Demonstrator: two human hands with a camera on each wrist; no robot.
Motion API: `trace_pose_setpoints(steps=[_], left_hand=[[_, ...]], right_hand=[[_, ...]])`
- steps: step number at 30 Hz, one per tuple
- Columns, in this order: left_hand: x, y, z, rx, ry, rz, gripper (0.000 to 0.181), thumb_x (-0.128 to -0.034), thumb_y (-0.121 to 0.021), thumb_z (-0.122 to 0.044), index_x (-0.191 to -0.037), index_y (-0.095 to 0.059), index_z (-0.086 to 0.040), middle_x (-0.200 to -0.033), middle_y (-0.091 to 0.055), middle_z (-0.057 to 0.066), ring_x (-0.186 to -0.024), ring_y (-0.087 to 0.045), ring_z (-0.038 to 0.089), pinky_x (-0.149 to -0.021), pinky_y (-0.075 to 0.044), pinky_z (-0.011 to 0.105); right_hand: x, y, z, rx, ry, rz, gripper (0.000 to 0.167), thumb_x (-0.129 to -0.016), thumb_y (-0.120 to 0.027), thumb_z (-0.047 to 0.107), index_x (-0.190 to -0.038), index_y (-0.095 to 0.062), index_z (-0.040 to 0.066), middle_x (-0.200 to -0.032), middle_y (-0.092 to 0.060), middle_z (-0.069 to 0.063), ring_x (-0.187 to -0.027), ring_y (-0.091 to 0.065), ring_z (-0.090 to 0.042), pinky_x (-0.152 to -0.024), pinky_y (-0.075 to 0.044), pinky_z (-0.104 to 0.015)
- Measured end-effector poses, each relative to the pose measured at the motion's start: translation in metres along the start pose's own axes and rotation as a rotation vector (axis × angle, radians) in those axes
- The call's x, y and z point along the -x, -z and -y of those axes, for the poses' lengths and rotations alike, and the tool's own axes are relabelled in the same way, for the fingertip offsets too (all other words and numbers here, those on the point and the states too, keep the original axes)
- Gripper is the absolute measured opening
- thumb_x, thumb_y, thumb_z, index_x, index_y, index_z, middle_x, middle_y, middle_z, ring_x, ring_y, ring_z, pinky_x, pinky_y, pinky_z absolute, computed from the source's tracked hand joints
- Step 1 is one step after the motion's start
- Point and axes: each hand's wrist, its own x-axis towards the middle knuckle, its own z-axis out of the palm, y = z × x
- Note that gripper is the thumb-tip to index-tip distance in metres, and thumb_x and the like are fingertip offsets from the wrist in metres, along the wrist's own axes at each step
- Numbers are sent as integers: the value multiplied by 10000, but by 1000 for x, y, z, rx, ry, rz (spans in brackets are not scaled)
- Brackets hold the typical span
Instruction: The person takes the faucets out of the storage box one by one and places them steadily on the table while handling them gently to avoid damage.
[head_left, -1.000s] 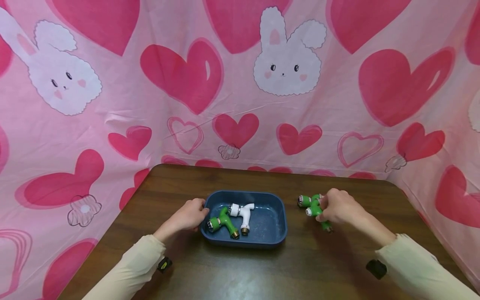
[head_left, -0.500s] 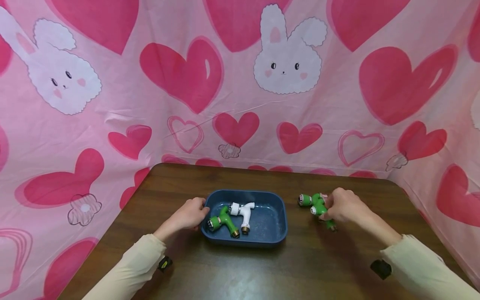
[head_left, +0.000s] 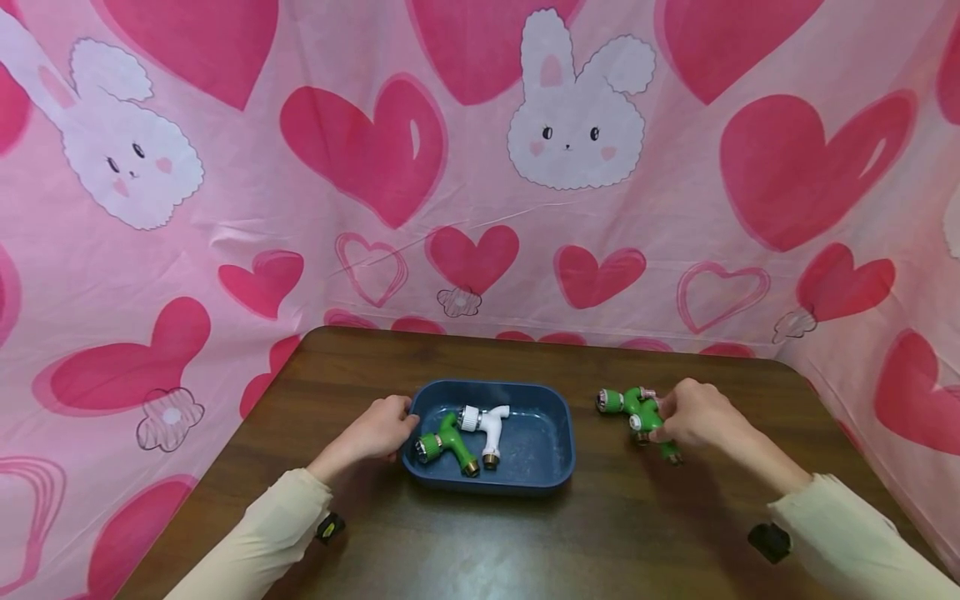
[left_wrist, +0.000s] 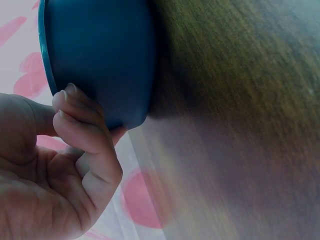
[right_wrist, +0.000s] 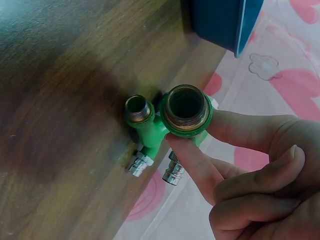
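Note:
In the head view my left hand grips the left rim of a blue plastic bin. The left wrist view shows curled fingers against the bin's outer wall. Inside the bin lie a green faucet and a white faucet, side by side. To the right, my right hand pinches a green faucet with a white end. Its threaded mouth faces the right wrist camera. Close beside it lies another green faucet, partly hidden; its smaller-looking thread shows too.
The brown wooden table carries everything. A pink cloth with hearts and rabbits hangs behind and at both sides. Table edges show at the back and sides.
My right hand has moved slightly to the right, and the green faucet it pinches has shifted right with it. The left hand and the bin have stayed in place.

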Motion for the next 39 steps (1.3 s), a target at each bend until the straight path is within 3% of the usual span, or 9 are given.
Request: trace_pose_setpoints(steps=[4,9,14,28,39], left_hand=[[0,0,0,-2,-2,-2,271,-1081,-584,-109,-1287,-610,66,-634,-588,107,-417,-535,174,-443,-479,266],[0,0,-1,2,5,5,274,-1084,-580,-110,-1294,-608,64,-658,-597,126,-426,-534,177,-450,-479,264],[0,0,0,4,4,6,276,-1087,-574,-111,-1298,-606,64,-662,-602,137,-431,-535,182,-452,-477,265],[-1,-1,2,-8,-5,-1,274,-1090,-570,-116,-1300,-608,56,-637,-584,108,-424,-531,182,-445,-469,274],[-2,-2,4,-6,-15,-5,258,-1086,-579,-118,-1276,-617,52,-650,-587,109,-427,-535,182,-446,-478,271]], right_hand=[[0,1,-5,6,-3,-4,224,-821,-893,210,-836,-752,37,-839,-655,-56,-787,-559,-242,-666,-504,-400],[-1,3,-12,18,2,-9,314,-811,-901,225,-969,-794,-24,-1093,-734,-237,-907,-650,-307,-728,-576,-475],[-3,2,-20,22,3,-7,382,-821,-896,230,-1033,-782,-67,-1177,-701,-315,-954,-674,-359,-728,-583,-489],[-8,1,-32,19,-32,-17,404,-824,-896,244,-1034,-764,-75,-1083,-719,-271,-924,-656,-352,-743,-575,-513],[-8,1,-34,9,-49,-30,379,-824,-895,235,-1019,-766,-63,-1008,-723,-211,-842,-606,-300,-700,-556,-463]])
